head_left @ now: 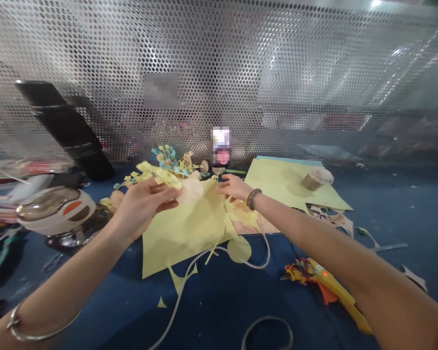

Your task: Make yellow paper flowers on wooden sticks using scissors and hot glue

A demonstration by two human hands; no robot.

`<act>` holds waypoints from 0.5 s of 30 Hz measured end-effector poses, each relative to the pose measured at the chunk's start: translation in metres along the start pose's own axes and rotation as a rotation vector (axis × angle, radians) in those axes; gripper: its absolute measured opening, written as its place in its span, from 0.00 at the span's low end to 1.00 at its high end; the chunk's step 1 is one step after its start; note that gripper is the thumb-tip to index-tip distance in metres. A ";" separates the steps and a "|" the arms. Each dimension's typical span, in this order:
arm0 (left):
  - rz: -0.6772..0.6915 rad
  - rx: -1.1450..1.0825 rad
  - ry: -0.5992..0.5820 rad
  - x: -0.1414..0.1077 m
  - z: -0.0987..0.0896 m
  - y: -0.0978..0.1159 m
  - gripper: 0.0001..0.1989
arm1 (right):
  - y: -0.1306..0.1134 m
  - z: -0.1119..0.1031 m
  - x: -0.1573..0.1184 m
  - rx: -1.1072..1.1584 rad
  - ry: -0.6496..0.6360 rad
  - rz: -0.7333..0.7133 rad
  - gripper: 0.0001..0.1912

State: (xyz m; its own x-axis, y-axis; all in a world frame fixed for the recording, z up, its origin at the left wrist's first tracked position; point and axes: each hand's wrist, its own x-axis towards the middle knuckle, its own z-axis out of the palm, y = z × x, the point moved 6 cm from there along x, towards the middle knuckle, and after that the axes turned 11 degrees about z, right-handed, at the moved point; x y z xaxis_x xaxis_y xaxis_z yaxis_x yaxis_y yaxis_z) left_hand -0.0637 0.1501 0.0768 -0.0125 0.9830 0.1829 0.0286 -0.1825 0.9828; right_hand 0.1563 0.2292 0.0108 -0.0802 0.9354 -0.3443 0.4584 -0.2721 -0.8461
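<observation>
Leftmost on the blue table (105, 296) are green-handled pliers (2, 260), just below slim coloured sticks too blurred to identify. Next comes a drinking bottle with a white-and-clear lid (58, 209); behind it a black bottle (71, 131) shows at a slant before the perforated metal panel (105, 58). Left hand (146, 201) has its thumb and fingers pinched together on a folded yellow paper piece (156, 173), above the left part of a yellow paper sheet (182, 231). A pale round piece (191, 189) shows by its fingertips; paper flowers (171, 158) stand behind. Near the sheet's upper right corner, the right hand (235, 188) hovers with fingers loosely curled, partly open; I cannot tell whether it holds anything. Below it, a yellow paper disc (239, 249) overlaps a white cord (184, 279). Further right, a tape roll (317, 179) sits on stacked yellow sheets (273, 177), with cut paper scraps (332, 218) just beside them. A yellow glue gun (332, 282), red light glowing, lies under the right forearm.
</observation>
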 end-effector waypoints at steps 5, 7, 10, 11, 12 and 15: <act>-0.075 0.048 0.016 -0.015 -0.013 -0.024 0.11 | -0.009 0.012 0.001 -0.011 -0.036 -0.050 0.16; -0.070 0.049 0.037 -0.018 -0.017 -0.022 0.11 | -0.021 0.010 -0.006 0.029 -0.028 -0.111 0.15; -0.041 0.028 0.084 -0.021 -0.020 -0.015 0.12 | -0.043 -0.006 -0.018 0.153 0.052 -0.211 0.07; -0.034 0.020 0.090 -0.022 -0.020 -0.013 0.13 | -0.049 -0.013 -0.021 0.208 0.091 -0.241 0.03; -0.031 0.018 0.092 -0.023 -0.019 -0.012 0.13 | -0.054 -0.020 -0.023 0.263 0.129 -0.266 0.02; -0.056 0.044 0.075 -0.027 -0.014 -0.019 0.12 | -0.065 -0.034 -0.023 0.420 0.215 -0.307 0.05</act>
State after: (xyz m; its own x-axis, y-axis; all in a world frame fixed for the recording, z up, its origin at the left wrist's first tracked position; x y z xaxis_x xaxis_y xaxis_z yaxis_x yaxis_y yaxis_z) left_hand -0.0776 0.1265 0.0540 -0.0900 0.9874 0.1305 0.0696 -0.1244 0.9898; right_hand 0.1583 0.2334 0.0873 0.0474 0.9989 -0.0028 0.0475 -0.0050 -0.9989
